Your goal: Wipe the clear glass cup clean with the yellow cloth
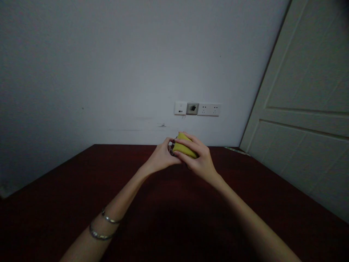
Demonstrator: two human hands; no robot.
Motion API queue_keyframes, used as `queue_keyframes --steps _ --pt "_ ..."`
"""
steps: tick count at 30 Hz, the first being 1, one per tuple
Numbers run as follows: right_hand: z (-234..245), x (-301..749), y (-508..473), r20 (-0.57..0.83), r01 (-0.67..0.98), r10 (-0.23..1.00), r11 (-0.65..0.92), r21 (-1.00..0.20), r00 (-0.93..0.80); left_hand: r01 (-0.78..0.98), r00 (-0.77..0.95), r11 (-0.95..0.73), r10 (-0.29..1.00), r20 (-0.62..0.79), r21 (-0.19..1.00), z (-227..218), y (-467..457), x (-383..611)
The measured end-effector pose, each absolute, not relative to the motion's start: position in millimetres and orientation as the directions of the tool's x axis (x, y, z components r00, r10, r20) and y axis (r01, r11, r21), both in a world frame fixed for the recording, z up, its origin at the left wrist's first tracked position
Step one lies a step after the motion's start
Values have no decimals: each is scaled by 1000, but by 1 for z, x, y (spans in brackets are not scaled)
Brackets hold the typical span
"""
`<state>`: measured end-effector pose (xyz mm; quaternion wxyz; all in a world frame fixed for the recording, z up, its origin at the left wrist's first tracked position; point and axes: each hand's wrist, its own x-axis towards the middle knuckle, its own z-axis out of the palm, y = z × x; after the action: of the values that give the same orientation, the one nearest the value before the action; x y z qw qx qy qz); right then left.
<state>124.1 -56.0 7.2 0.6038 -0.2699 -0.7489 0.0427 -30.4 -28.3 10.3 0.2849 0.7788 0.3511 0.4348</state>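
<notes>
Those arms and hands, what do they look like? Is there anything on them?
The left arm wears two shiny, curved, silver-coloured bangles, spaced a little apart. The right arm is bare as far as it shows. The left hand and right hand are ungloved.

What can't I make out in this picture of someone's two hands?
All in the head view:
- Yellow item: the right hand covers part of it, so its full shape is hidden.
- Dark piece beside it: too small and shadowed to identify; the left hand partly covers it.
- Thin strip at the table's far right: too small to identify.
- Door: cut off by the top and right edges.
</notes>
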Motion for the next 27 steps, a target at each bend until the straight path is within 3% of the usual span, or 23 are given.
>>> queue_keyframes --steps 5,7,10,12,14,21,24,27 --pt "13 130 -48 723 201 687 700 -685 74 356 405 -622 775 485 697 12 -33 -28" --pt "13 131 -46 662 155 745 647 -747 84 392 388 -612 787 480 687 12 -34 -26" --pt "12 131 -49 744 213 667 724 -656 25 423 358 -602 797 486 677 11 -32 -27" --pt "12 130 -53 811 266 583 791 -551 -53 389 368 -614 787 496 687 11 -31 -28" --pt "11 129 -55 828 260 555 814 -520 -83 332 397 -630 768 502 702 11 -30 -30" --pt "6 131 -39 593 -72 804 594 -801 41 153 525 -589 729 440 793 9 -30 -33" --pt "7 136 -36 583 -54 812 583 -811 13 27 542 -507 732 413 862 4 -24 -31" --pt "8 142 -39 662 32 741 669 -743 -109 -19 527 -414 769 361 910 1 -17 -31"
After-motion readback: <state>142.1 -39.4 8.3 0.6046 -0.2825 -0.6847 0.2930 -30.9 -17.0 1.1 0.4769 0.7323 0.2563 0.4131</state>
